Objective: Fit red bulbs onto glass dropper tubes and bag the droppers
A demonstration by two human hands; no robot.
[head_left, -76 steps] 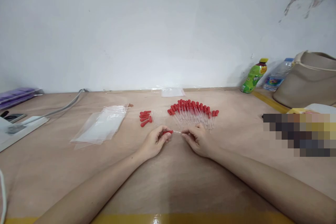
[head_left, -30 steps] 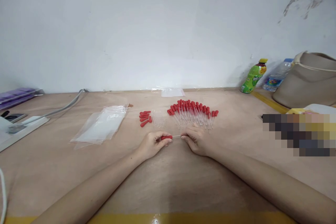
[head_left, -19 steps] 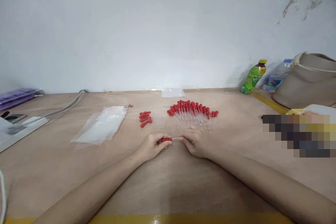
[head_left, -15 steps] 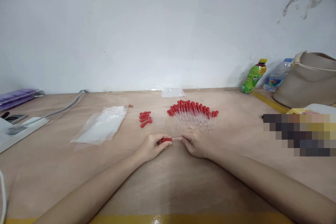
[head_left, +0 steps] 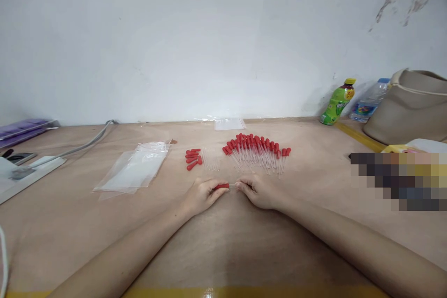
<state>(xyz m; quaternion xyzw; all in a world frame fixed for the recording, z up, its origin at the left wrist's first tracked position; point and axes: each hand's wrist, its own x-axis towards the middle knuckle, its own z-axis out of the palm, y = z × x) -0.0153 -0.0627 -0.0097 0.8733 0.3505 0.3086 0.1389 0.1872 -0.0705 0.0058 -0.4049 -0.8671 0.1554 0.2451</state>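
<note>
Tbl edge (head_left: 181, 292) apart, L hand (head_left: 206, 193) w/ bulb (head_left: 223, 186)

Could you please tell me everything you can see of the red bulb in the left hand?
The red bulb is plain and rubbery-looking. It is held roughly level, pinched in the left hand, which hides part of it. Its visible end points toward the right hand and meets a thin clear tube; how deep the tube sits is hidden.

Head-worn view, facing forward and down
From above the near side of the table (head_left: 195, 247), back from the hands (head_left: 203, 194), toward the far wall (head_left: 195, 46).
</note>
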